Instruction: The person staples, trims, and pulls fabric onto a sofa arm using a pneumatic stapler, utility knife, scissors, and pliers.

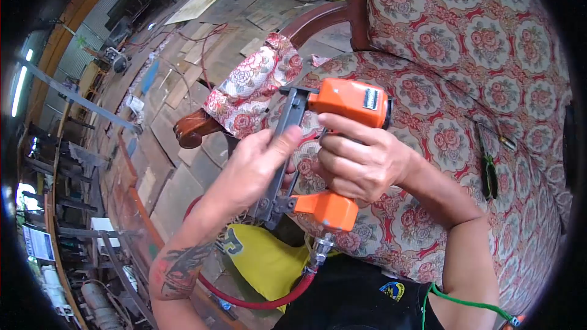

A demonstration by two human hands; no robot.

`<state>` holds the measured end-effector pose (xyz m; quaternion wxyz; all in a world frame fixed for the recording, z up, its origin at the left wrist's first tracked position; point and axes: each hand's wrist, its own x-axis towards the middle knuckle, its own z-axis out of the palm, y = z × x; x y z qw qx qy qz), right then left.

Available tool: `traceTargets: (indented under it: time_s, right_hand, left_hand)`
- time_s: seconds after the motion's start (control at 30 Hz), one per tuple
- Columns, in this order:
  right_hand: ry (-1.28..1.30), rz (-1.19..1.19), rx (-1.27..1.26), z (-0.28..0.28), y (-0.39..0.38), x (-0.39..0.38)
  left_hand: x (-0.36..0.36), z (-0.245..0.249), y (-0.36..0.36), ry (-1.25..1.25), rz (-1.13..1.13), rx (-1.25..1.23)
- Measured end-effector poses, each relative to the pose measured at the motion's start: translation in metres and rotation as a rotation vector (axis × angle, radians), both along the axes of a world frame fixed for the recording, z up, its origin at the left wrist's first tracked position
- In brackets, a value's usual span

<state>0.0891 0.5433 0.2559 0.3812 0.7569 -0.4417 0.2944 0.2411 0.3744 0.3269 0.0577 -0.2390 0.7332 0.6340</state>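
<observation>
An orange and black pneumatic staple gun (350,99) is held over the seat of a floral sofa (449,140). Wrapped round its handle is my right hand (364,162). My left hand (266,162) grips the dark metal magazine, its thumb lying across it. From a metal coupling at the gun's lower end runs a red air hose (269,305). Beyond the gun is the sofa's armrest, covered in floral fabric (257,85), with a carved wooden end (197,128).
Green-handled pliers (489,174) and a screwdriver-like tool (506,142) lie on the seat at the right. A yellow cloth (266,256) is near my lap. Cardboard pieces and a hose cover the floor; cluttered shelves stand at left.
</observation>
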Motion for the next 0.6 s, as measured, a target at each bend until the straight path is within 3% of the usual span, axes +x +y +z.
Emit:
traceTargets:
  time_s: [0.03, 0.07, 0.13, 0.17, 0.2, 0.27, 0.33, 0.37, 0.4, 0.47, 0.6]
  right_hand:
    - [0.013, -0.077, -0.037, 0.003, 0.000, 0.004]
    - [0.052, -0.157, -0.011, 0.008, 0.003, 0.004]
    - [0.036, -0.357, -0.102, 0.020, 0.004, 0.011]
    - [-0.079, -0.492, -0.023, 0.034, 0.014, 0.018]
    - [-0.140, -0.598, -0.135, 0.040, 0.016, 0.020]
    - [-0.755, -0.790, -0.420, 0.000, 0.015, 0.047]
    - [-1.966, -0.336, -0.213, 0.008, 0.032, 0.078]
    - [-2.416, 0.240, -0.229, 0.019, 0.030, 0.081]
    - [-2.606, 0.449, -0.140, 0.020, 0.028, 0.085]
    - [-2.707, 0.546, -0.019, 0.037, 0.022, 0.088]
    - [-2.885, 0.578, -0.119, 0.037, 0.028, 0.103]
  left_hand:
    - [-0.002, -0.007, -0.004, 0.098, -0.071, -0.148]
    - [-0.004, -0.011, -0.010, 0.108, -0.084, -0.141]
    - [-0.010, -0.016, -0.027, 0.175, -0.090, 0.100]
    - [-0.012, -0.015, -0.031, 0.175, -0.056, 0.160]
    - [-0.013, -0.016, -0.032, 0.163, -0.063, 0.190]
    - [-0.016, -0.012, -0.028, 0.171, 0.075, 0.323]
    - [-0.021, -0.016, -0.027, 0.223, 0.082, 0.358]
    - [-0.023, -0.020, -0.026, 0.228, 0.056, 0.341]
    - [-0.022, -0.021, -0.025, 0.234, 0.030, 0.322]
    - [-0.018, -0.017, -0.022, 0.195, -0.046, 0.290]
    - [-0.003, 0.010, -0.010, 0.055, -0.120, 0.366]
